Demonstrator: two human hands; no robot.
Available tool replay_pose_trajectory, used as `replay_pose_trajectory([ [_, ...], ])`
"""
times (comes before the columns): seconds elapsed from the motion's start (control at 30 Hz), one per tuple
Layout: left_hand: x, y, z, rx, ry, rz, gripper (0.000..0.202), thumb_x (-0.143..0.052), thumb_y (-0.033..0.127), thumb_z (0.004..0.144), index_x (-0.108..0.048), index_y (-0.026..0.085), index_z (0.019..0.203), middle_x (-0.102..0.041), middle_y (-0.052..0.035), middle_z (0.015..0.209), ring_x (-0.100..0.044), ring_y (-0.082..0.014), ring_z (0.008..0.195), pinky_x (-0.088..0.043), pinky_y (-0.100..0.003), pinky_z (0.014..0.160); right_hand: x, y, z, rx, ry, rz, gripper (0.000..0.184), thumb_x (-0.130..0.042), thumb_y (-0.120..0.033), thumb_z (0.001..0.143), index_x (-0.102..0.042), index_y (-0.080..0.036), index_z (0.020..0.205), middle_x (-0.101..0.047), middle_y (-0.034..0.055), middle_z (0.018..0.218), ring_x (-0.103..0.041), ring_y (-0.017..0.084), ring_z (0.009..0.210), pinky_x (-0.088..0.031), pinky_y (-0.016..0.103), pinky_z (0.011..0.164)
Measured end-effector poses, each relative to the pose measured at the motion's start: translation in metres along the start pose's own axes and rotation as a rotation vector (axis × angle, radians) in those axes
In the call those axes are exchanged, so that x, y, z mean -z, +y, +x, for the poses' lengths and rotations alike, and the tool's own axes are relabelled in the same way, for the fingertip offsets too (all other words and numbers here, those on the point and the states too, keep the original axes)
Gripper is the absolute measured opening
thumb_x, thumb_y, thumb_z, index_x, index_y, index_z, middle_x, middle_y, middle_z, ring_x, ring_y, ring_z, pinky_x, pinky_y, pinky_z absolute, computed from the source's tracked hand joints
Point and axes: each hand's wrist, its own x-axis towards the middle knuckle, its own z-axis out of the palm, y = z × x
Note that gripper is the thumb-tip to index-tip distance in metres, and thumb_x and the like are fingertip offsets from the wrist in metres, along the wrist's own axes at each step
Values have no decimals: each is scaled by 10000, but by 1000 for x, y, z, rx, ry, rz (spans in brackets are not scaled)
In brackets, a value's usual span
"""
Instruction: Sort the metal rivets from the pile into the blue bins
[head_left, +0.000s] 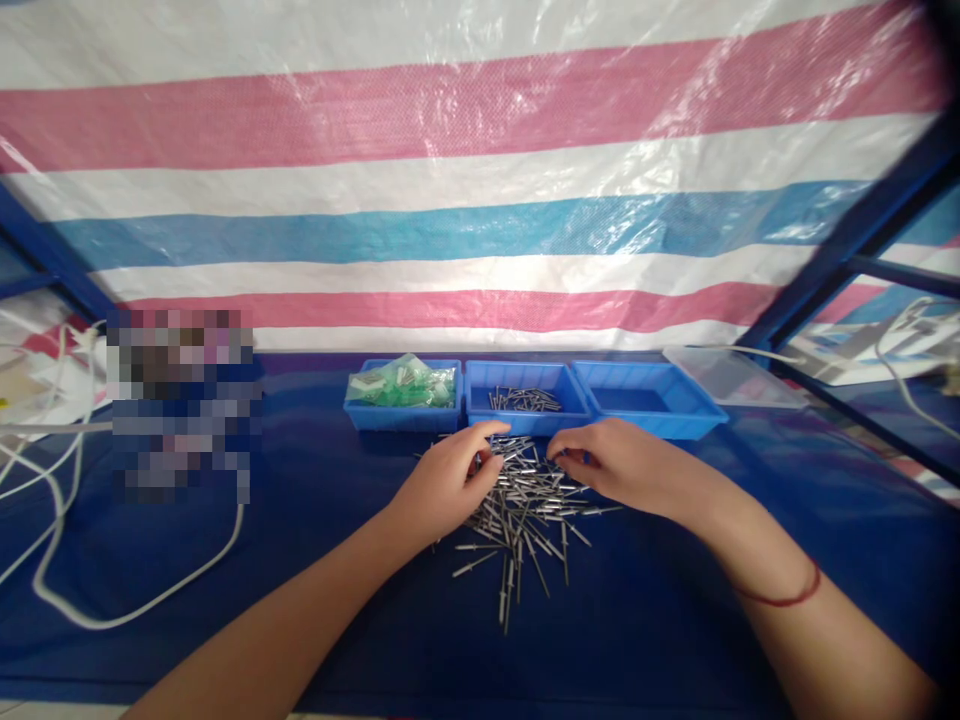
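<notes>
A loose pile of silver blind rivets [517, 500] lies on the blue tabletop in front of me. At the pile's upper left is my left hand [450, 478], its thumb and curved fingers apart and no rivet visible between them. On the right edge of the pile, my right hand [609, 458] has its fingers bent downward with a small gap to the thumb; nothing shows in it. Just behind the hands stands the middle blue bin [529, 371], with more rivets [523, 399] inside. The hands cover part of the pile.
The left blue bin [405, 418] holds green-tinted plastic bags [409, 382]. To the right sits another blue bin [645, 425], beside a clear plastic sheet [739, 378]. White cables [56, 530] trail across the left side. A striped tarp [450, 235] hangs behind.
</notes>
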Motion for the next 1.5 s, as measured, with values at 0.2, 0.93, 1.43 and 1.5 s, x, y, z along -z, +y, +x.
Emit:
replay_pose_trajectory([
  [0.2,0,-1,0,-9,-24,12,374,-451,246,916,-466,210,1289,-639,-17,867,-580,-160,747,-426,-261,708,-12,-9,5,-104,24,-109,236,-446,-279,896,-638,-202,781,-634,24,646,-578,150,576,-323,257,554],
  [0.93,-1,-1,-2,-45,25,26,192,-490,215,902,-651,195,1004,-652,-25,858,-588,-135,705,-447,-241,698,-32,-9,13,-291,41,-220,135,-488,-290,857,-591,-202,859,-637,43,705,-579,173,639,-239,263,531],
  [1.43,-3,-1,-1,18,71,-37,211,-545,258,879,-638,186,1054,-649,-30,864,-598,-147,742,-443,-236,667,-24,-17,12,-241,137,-25,30,-449,-197,827,-466,-205,803,-486,-33,580,-452,128,543,-259,257,529],
  [1.5,-4,0,-1,22,94,-91,245,-584,308,863,-629,182,1068,-656,-31,880,-606,-152,770,-449,-234,680,-24,-22,11,-133,159,200,44,-423,-206,859,-430,-212,816,-456,-51,588,-434,118,540,-297,248,537],
])
